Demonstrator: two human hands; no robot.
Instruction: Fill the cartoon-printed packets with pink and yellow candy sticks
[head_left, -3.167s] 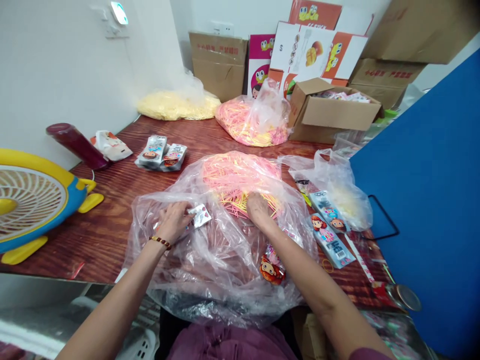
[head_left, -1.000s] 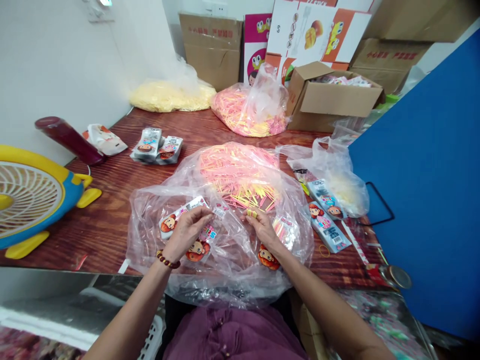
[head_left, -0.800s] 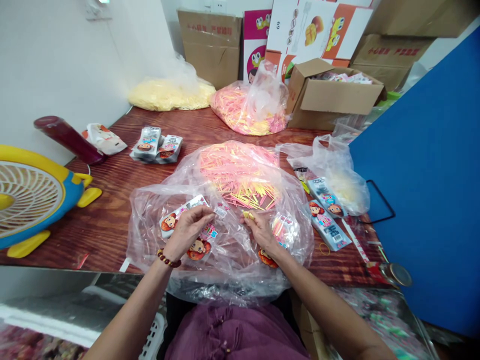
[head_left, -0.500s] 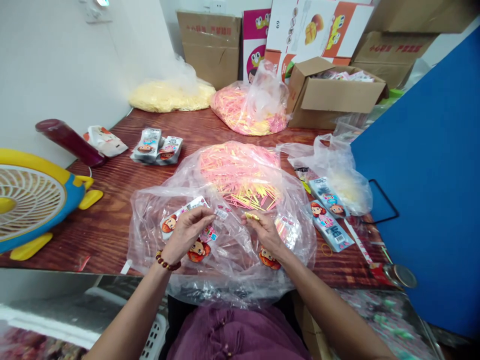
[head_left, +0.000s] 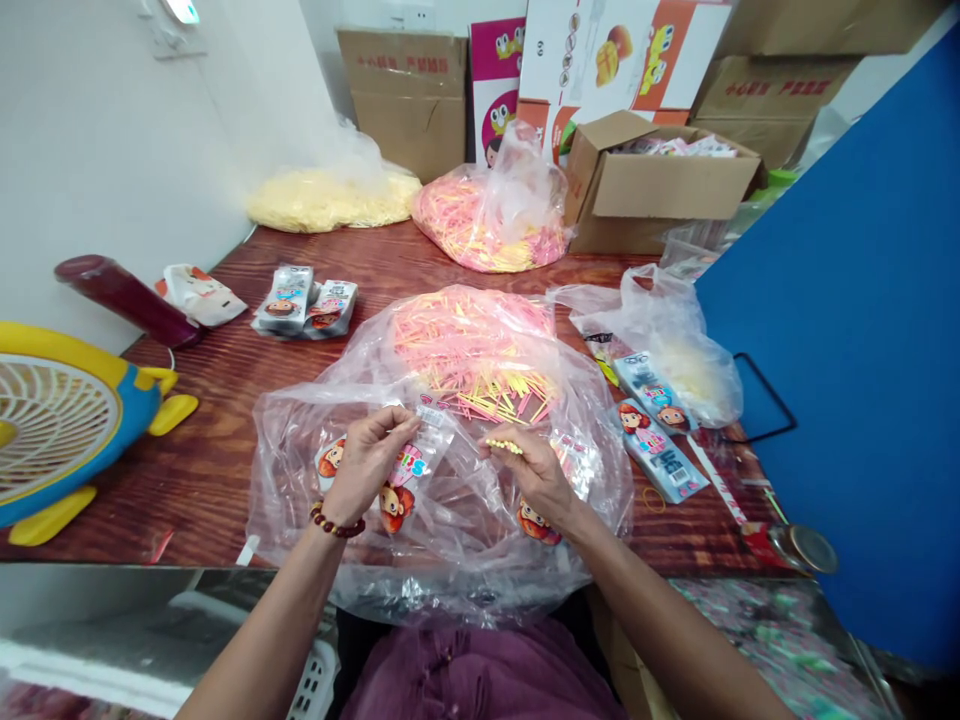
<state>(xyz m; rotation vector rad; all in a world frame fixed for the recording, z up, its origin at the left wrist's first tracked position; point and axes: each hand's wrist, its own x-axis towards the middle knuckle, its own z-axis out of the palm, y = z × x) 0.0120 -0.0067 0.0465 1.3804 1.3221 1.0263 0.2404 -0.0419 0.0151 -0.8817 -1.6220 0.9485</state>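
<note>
Left hand (head_left: 367, 465) pinches the edge of a printed packet (head_left: 409, 465), positioned between the hands. Right hand (head_left: 541, 478), apart from the left, grips a bundle of sticks (head_left: 504, 446). Loose sticks (head_left: 480, 345) lie beyond both, in clear plastic (head_left: 465, 545).

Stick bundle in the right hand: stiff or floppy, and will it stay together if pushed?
The stick bundle is probably stiff lengthwise; similar loose sticks lie straight. Individual sticks may snap easily, being so thin. It would likely splay if released: the right hand grips it, and no tie shows.
</note>
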